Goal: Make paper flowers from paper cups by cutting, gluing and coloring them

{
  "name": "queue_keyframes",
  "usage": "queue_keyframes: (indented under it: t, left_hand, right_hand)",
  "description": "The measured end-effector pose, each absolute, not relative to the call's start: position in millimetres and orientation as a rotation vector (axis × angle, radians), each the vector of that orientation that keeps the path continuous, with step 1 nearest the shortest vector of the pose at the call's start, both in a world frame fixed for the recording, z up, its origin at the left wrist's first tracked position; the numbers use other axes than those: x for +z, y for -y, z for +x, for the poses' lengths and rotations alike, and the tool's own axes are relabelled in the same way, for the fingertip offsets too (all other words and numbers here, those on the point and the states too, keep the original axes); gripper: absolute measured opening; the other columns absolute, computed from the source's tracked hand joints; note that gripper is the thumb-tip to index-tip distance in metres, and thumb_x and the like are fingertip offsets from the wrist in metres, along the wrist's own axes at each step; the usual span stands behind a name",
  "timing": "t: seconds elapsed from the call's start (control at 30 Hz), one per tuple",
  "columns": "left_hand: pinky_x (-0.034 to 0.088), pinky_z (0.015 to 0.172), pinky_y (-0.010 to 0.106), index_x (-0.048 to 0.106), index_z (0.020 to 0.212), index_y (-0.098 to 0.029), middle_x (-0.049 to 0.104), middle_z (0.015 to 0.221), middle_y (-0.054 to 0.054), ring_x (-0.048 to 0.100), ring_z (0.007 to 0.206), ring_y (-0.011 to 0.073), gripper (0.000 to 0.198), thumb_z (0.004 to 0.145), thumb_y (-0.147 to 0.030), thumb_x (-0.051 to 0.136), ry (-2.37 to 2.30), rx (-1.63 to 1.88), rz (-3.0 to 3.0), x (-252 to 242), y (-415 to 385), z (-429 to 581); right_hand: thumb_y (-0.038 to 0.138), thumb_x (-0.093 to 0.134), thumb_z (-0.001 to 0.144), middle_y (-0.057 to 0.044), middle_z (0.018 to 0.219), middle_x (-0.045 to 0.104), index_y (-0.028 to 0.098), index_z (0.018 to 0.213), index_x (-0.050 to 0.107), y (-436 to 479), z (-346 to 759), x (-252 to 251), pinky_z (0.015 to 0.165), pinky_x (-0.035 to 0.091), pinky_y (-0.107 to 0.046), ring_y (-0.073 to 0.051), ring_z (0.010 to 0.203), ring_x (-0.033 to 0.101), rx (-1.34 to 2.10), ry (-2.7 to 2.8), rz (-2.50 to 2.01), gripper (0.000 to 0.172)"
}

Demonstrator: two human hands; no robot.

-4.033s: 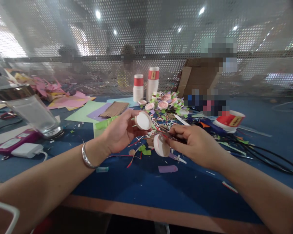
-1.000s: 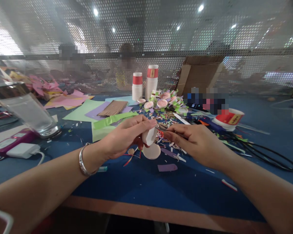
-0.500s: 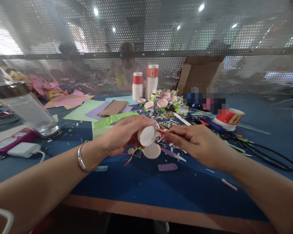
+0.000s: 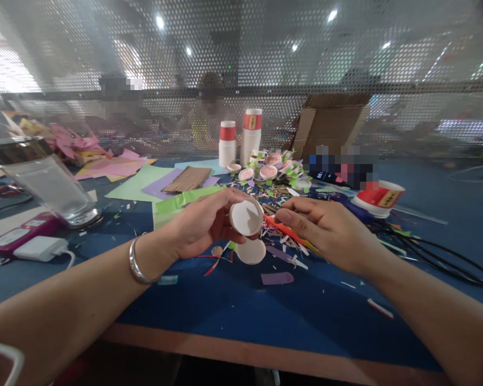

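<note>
My left hand (image 4: 209, 221) is closed around a round white paper cup bottom (image 4: 246, 217), its flat face turned toward me and a shadow across it. To the right, my right hand (image 4: 320, 228) has its fingers curled, apart from the cup bottom. A long orange and yellow tool (image 4: 284, 228) slants under these fingers and appears held; its exact kind is not clear. Another pale paper disc (image 4: 250, 252) lies on the table just below my left hand. Paper scraps (image 4: 282, 253) are scattered behind and beside it.
Two stacks of paper cups (image 4: 227, 147) stand at the back beside a heap of decorated paper discs (image 4: 269, 170). A glass jar (image 4: 58, 182) and a purple box (image 4: 22, 238) are at left. A red-and-white cup (image 4: 380, 199) and black cables (image 4: 434, 252) lie right.
My left hand has turned the cup bottom so that its flat face shows more. The orange and yellow tool has come into sight under my right hand, where a thin tip showed before.
</note>
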State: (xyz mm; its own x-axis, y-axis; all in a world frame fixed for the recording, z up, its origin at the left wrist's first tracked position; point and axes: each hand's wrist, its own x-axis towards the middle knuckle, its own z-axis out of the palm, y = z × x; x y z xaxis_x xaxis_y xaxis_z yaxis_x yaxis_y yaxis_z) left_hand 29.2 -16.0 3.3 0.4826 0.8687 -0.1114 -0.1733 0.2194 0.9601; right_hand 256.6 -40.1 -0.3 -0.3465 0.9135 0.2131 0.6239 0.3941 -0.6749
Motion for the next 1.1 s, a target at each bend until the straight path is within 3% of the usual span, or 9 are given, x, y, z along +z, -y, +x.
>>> queue_keyframes:
  t: [0.17,0.3,0.57,0.7,0.87,1.1]
  left_hand:
    - [0.059,0.057,0.027,0.071,0.1,-0.012,0.073,0.091,0.011,0.073,0.076,0.021,0.023,0.09,-0.025,0.055,-0.779,0.774,1.112,-1,21,34]
    - [0.06,0.065,0.03,0.071,0.095,-0.012,0.072,0.087,0.01,0.07,0.076,0.0192,0.023,0.093,-0.03,0.057,-0.753,0.763,1.174,-5,28,38]
    - [0.057,0.07,0.026,0.077,0.101,-0.015,0.073,0.087,0.006,0.066,0.074,0.0136,0.02,0.087,-0.029,0.072,-0.69,0.809,1.217,-7,34,37]
    - [0.055,0.071,0.025,0.078,0.099,-0.014,0.075,0.091,0.009,0.068,0.079,0.0159,0.02,0.086,-0.027,0.072,-0.682,0.794,1.191,-5,31,35]
    - [0.054,0.072,0.026,0.076,0.096,-0.014,0.073,0.092,0.009,0.068,0.082,0.0185,0.02,0.085,-0.03,0.07,-0.738,0.764,1.172,-2,31,34]
    - [0.052,0.066,0.026,0.068,0.092,-0.016,0.071,0.092,0.007,0.066,0.079,0.0174,0.013,0.087,-0.027,0.065,-0.775,0.761,1.199,-1,31,36]
  right_hand:
    - [0.062,0.068,0.086,0.004,0.061,0.055,0.02,0.088,0.065,39,253,-3,0.048,0.029,-0.025,-0.011,0.054,0.043,0.77,1.975,-1.271,0.042]
    - [0.056,0.073,0.085,0.001,0.069,0.061,0.019,0.086,0.066,39,249,-6,0.052,0.035,-0.024,-0.011,0.059,0.048,0.806,1.938,-1.196,0.038]
    - [0.05,0.071,0.086,0.005,0.059,0.048,0.018,0.083,0.066,39,252,-3,0.047,0.025,-0.026,-0.01,0.053,0.036,0.854,1.929,-1.205,0.033]
    - [0.051,0.074,0.084,0.003,0.066,0.054,0.018,0.084,0.065,40,253,0,0.05,0.027,-0.026,-0.01,0.056,0.038,1.023,1.884,-1.128,0.033]
    - [0.056,0.072,0.084,0.007,0.059,0.045,0.019,0.082,0.061,40,253,1,0.044,0.018,-0.026,-0.007,0.048,0.029,1.183,1.83,-1.112,0.039]
    - [0.055,0.079,0.079,0.01,0.056,0.039,0.019,0.082,0.06,35,254,-4,0.046,0.019,-0.025,-0.006,0.047,0.025,1.367,1.761,-1.07,0.041]
